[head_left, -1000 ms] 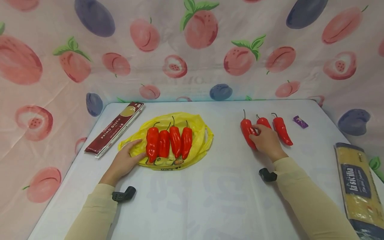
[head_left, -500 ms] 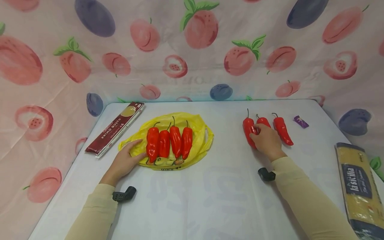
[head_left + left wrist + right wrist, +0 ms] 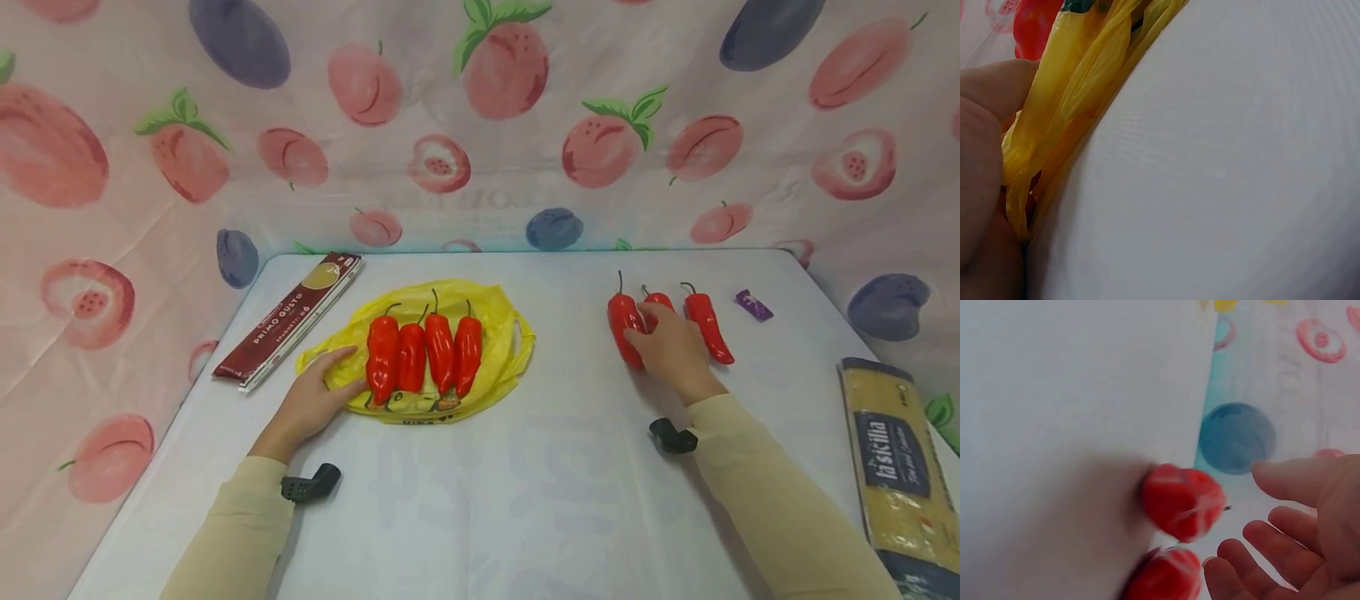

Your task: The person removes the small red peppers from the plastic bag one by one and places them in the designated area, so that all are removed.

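On a yellow plastic bag [image 3: 498,333] at the centre-left lie several red peppers [image 3: 381,358], side by side with stems pointing away. My left hand [image 3: 311,404] rests at the bag's left edge, thumb and fingers spread; the left wrist view has yellow plastic [image 3: 1063,94] beside the thumb. To the right, three more red peppers lie in a row. My right hand [image 3: 675,354] is over them, nearest the row's left pepper [image 3: 624,325] and partly covering the middle one [image 3: 657,298]. In the right wrist view its fingers are spread, apart from a red pepper [image 3: 1182,503].
A maroon spaghetti packet [image 3: 292,321] lies at the table's left. Right of the pepper row is a small purple wrapper [image 3: 753,305]. A yellow pasta packet [image 3: 896,467] lies along the right edge. Fruit-print cloth [image 3: 495,192] stands behind the white table [image 3: 525,517].
The row's left pepper has shifted slightly right, closer to the middle one. My right hand has let go of it and moved slightly right. The left hand has stayed in place.
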The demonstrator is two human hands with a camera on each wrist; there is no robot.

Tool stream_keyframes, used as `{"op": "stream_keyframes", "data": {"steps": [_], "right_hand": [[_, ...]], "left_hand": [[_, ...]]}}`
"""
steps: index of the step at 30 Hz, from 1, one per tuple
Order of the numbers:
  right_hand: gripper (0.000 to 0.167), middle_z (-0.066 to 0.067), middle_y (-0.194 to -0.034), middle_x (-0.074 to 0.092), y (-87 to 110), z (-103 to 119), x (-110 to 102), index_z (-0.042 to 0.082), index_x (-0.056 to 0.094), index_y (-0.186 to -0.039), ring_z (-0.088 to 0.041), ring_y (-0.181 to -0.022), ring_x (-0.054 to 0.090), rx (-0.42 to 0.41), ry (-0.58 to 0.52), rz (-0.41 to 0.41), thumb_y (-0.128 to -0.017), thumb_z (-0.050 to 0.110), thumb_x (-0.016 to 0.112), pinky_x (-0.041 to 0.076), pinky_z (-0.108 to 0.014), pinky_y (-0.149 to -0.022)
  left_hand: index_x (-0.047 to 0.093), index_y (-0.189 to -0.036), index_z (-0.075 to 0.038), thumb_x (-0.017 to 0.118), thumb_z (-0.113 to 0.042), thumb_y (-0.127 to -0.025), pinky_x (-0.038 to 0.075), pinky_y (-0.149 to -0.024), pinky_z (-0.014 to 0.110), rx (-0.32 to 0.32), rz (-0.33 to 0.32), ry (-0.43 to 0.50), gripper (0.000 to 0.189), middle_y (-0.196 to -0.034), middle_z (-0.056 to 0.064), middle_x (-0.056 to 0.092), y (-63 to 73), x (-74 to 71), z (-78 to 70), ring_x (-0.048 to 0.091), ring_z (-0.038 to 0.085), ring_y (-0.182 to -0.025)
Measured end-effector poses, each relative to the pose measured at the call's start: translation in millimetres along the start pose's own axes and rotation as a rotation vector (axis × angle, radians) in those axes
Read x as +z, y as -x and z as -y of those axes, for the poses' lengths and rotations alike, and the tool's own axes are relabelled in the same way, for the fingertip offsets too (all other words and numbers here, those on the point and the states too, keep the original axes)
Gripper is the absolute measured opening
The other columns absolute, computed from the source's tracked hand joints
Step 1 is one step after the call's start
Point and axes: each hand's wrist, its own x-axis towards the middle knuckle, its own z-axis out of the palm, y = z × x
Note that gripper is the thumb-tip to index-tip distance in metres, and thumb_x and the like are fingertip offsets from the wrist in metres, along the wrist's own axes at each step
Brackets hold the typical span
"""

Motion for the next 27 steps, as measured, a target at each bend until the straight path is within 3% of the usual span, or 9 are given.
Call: {"op": "stream_keyframes", "data": {"steps": [7,11,18,27], "right_hand": [[0.067,-0.027,-0.143,0.047,4.1,21,-4,0.006,0.040,-0.152,-0.049,-0.128,0.042,-0.105,-0.018,0.011,-0.095,0.026,0.068,0.052,-0.061,-0.088],[0.068,-0.023,-0.147,0.047,8.8,38,0,0.009,0.040,-0.153,-0.046,-0.128,0.046,-0.185,-0.021,0.036,-0.095,0.028,0.069,0.055,-0.055,-0.087],[0.066,-0.020,-0.145,0.052,17.2,72,20,0.013,0.044,-0.152,-0.042,-0.124,0.056,-0.323,-0.083,0.073,-0.094,0.027,0.071,0.056,-0.051,-0.087],[0.063,-0.013,-0.144,0.055,27.8,111,47,0.013,0.048,-0.150,-0.035,-0.123,0.058,-0.397,-0.178,0.167,-0.094,0.029,0.070,0.056,-0.046,-0.089]], "left_hand": [[0.036,-0.156,-0.019,0.063,-0.057,-0.092,0.023,-0.107,0.074,0.005,-0.011,0.008,0.079,-0.159,0.019,0.030,-1.6,-3.3,-1.0,0.023,0.046,-0.145],[0.036,-0.156,-0.020,0.063,-0.057,-0.092,0.022,-0.107,0.075,0.002,-0.010,0.012,0.079,-0.159,0.019,0.030,-2.0,-4.0,-0.2,0.023,0.046,-0.145],[0.036,-0.156,-0.022,0.063,-0.056,-0.093,0.022,-0.106,0.075,0.003,-0.012,0.020,0.077,-0.159,0.018,0.030,-2.8,-2.6,3.1,0.022,0.046,-0.145],[0.037,-0.156,-0.019,0.063,-0.054,-0.094,0.024,-0.108,0.073,0.043,0.006,0.025,0.075,-0.158,0.018,0.032,0.2,-1.9,2.7,0.025,0.045,-0.144]]}}
